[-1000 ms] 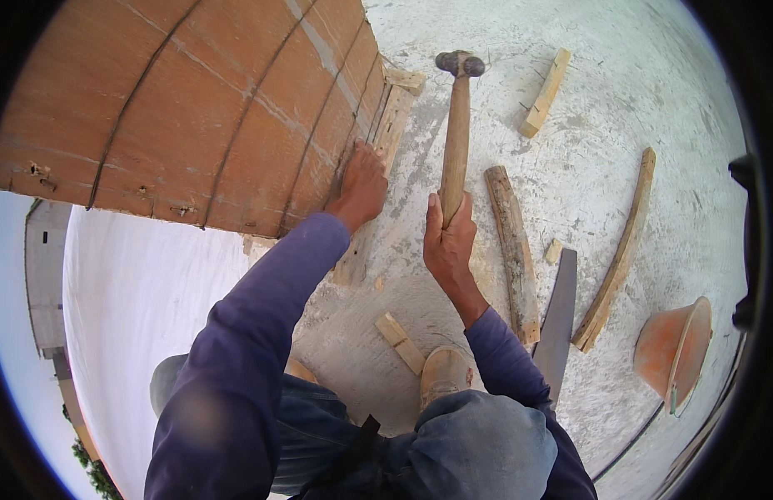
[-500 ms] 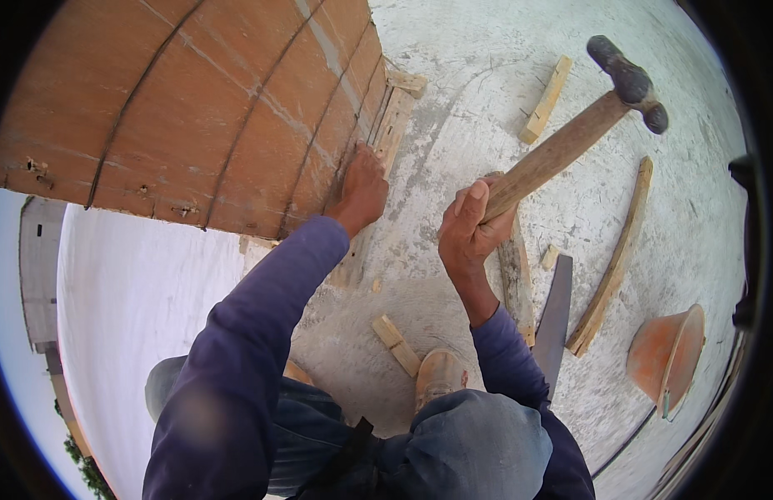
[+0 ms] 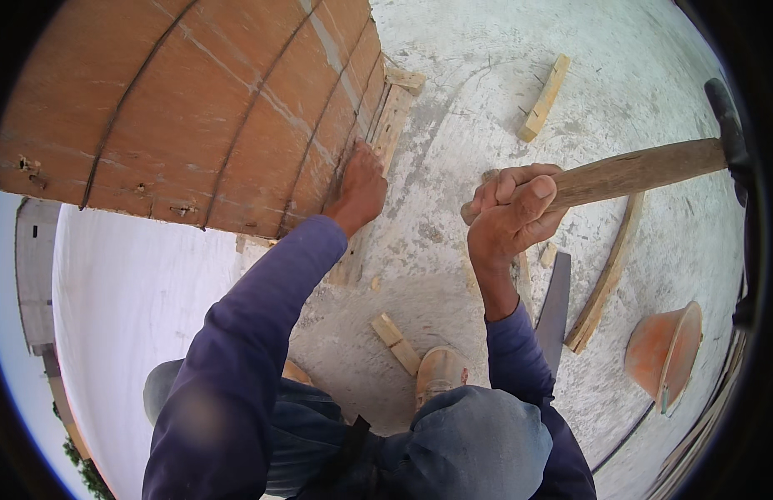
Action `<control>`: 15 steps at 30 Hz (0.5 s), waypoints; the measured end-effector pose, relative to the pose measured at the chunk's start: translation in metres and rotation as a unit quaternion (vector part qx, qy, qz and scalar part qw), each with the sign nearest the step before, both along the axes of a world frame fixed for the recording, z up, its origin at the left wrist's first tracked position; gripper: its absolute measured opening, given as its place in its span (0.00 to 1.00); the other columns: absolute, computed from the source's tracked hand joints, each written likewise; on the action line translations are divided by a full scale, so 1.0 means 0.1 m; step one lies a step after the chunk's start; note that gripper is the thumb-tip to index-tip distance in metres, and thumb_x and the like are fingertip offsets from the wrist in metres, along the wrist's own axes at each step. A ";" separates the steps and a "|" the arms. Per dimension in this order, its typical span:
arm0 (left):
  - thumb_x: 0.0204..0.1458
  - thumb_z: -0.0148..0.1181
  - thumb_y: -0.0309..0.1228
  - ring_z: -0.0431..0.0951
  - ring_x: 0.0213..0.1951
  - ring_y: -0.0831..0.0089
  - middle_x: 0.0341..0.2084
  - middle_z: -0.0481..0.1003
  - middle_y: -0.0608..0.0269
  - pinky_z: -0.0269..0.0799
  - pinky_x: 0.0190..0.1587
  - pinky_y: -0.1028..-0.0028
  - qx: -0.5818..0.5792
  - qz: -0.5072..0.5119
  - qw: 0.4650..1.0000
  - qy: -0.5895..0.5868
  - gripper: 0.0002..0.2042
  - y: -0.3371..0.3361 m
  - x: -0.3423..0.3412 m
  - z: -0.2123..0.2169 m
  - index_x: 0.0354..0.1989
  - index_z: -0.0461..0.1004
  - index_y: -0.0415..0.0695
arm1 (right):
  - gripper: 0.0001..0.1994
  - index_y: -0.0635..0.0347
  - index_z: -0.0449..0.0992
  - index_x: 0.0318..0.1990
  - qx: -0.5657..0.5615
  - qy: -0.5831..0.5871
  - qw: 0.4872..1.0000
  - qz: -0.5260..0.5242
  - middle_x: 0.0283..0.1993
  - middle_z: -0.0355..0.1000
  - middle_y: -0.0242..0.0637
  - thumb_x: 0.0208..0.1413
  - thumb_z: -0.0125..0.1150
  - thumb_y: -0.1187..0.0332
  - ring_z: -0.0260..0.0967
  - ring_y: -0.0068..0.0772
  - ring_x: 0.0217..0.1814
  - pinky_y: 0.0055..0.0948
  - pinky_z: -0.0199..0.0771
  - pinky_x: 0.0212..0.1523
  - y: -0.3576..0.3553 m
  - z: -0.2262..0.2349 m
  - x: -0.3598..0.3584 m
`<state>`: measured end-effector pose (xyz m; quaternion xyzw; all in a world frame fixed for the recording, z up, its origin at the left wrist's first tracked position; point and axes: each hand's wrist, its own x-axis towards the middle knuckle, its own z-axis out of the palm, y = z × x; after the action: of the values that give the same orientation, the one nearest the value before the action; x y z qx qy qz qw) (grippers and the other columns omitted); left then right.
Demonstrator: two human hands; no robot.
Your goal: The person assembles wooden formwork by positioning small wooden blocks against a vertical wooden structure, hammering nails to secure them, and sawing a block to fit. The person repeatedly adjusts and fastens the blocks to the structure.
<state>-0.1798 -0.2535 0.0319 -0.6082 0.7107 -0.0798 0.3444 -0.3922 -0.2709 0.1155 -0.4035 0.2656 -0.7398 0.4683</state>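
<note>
The right hand (image 3: 513,212) is gripping a hammer (image 3: 645,167) by its wooden handle, raised aside, while the left hand (image 3: 361,185) is pressing open-fingered against the plywood formwork (image 3: 203,100).

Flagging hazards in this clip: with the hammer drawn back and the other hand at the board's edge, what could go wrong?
1. The left hand rests on the curved plywood form by the wooden strip; a stray blow could hit its fingers.
2. The right hand grips the hammer near the handle's end, so it could slip.
3. Loose wood offcuts by the shoe may trip.
</note>
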 end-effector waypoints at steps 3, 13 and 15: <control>0.64 0.53 0.32 0.60 0.76 0.57 0.72 0.68 0.53 0.35 0.79 0.43 0.007 0.007 1.000 0.013 0.25 -0.06 -0.04 0.12 0.69 0.72 0.38 | 0.18 0.66 0.64 0.44 0.114 0.503 0.845 0.139 0.26 0.73 0.56 0.74 0.55 0.56 0.76 0.58 0.26 0.46 0.70 0.25 0.26 -0.72 0.32; 0.65 0.50 0.32 0.59 0.76 0.54 0.72 0.68 0.51 0.32 0.79 0.41 -0.041 0.003 0.999 0.020 0.24 -0.01 0.02 -0.11 0.68 0.72 0.37 | 0.20 0.59 0.64 0.46 -0.002 -0.010 1.000 -0.012 0.25 0.64 0.28 0.73 0.57 0.50 0.60 0.17 0.17 0.21 0.65 0.17 -0.21 0.53 -0.26; 0.64 0.50 0.32 0.59 0.76 0.53 0.71 0.68 0.50 0.32 0.79 0.42 -0.012 0.001 1.000 0.008 0.24 0.00 0.01 -0.08 0.68 0.73 0.37 | 0.18 0.61 0.64 0.46 0.058 0.013 0.998 0.007 0.25 0.66 0.32 0.74 0.55 0.53 0.66 0.24 0.20 0.26 0.69 0.20 -0.06 0.23 0.01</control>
<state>-0.1784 -0.2535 0.0244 -0.6135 0.7119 -0.0833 0.3316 -0.3915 -0.2770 0.1386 -0.3874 0.3116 -0.7141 0.4929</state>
